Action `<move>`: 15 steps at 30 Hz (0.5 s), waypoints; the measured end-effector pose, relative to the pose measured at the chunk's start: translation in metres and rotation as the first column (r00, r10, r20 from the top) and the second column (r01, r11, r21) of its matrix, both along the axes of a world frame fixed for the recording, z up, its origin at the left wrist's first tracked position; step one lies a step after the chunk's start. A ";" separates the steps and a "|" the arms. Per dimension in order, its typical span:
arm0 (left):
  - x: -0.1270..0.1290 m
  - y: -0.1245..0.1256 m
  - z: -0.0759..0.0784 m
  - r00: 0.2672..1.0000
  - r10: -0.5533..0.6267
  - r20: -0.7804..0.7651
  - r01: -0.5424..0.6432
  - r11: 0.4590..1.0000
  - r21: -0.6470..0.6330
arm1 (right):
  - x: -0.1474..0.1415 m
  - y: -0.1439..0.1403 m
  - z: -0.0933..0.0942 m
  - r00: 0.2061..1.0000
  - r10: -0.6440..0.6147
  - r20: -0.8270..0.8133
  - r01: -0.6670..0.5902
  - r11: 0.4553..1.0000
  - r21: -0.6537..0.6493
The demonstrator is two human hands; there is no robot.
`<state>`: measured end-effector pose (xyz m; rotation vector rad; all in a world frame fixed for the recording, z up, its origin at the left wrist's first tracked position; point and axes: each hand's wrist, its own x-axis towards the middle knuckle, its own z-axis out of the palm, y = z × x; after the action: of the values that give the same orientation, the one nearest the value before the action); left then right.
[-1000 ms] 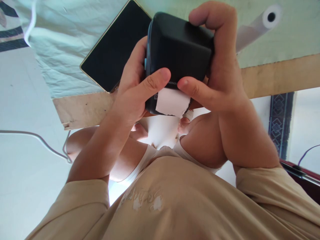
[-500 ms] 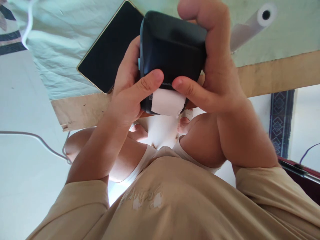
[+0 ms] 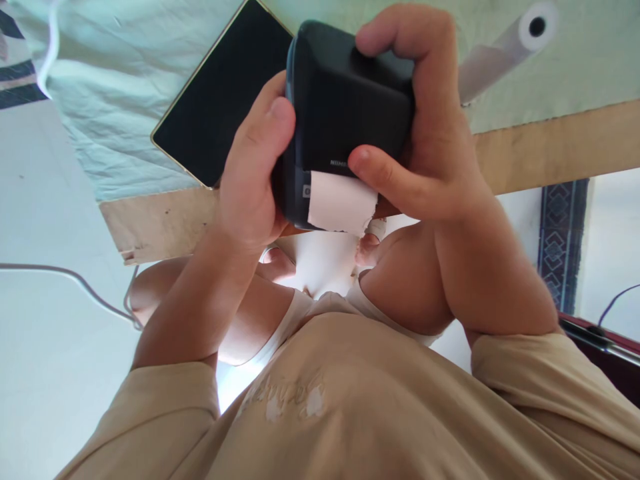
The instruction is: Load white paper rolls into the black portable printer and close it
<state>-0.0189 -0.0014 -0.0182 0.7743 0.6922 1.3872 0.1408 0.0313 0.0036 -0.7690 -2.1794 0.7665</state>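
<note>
Our left hand (image 3: pixel 250 180) and right hand (image 3: pixel 430 143) both have their fingers (image 3: pixel 373 167) clamped on the small black printer (image 3: pixel 350 120), held in the air above the tabletop (image 3: pixel 550 150). A torn strip of paper (image 3: pixel 340 207) hangs from its slot, just under our right thumb; we judge a careless tug could rip it unevenly or jam it. Behind the printer lie a dark tablet (image 3: pixel 220 107) on the pale cloth (image 3: pixel 115 100) and a paper roll (image 3: pixel 505 50), near enough to be knocked.
</note>
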 end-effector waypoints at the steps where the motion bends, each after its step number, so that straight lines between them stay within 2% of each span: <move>1: 0.001 0.000 0.003 1.000 0.000 0.028 0.000 1.000 0.014 | 0.000 0.000 0.000 1.000 0.003 -0.007 -0.003 1.000 0.003; 6: -0.001 -0.001 0.010 1.000 -0.022 -0.001 0.022 0.999 0.029 | 0.003 0.001 -0.001 0.999 0.016 -0.029 -0.014 0.997 0.073; 10: -0.002 -0.003 0.009 0.994 -0.104 0.041 0.100 0.990 0.096 | 0.006 0.002 -0.003 1.000 0.027 -0.007 -0.026 0.995 0.099; 12: -0.001 -0.003 0.007 0.997 -0.073 0.033 0.069 0.991 0.111 | 0.006 0.002 -0.004 1.000 0.023 0.015 -0.024 0.996 0.083; 15: 0.000 -0.002 0.001 0.998 0.062 0.012 -0.062 0.997 0.039 | 0.005 0.000 -0.004 0.999 -0.016 0.037 0.014 0.997 0.074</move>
<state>-0.0185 -0.0038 -0.0168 0.7811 0.6868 1.4640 0.1453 0.0314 -0.0004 -0.7672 -2.2205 0.6647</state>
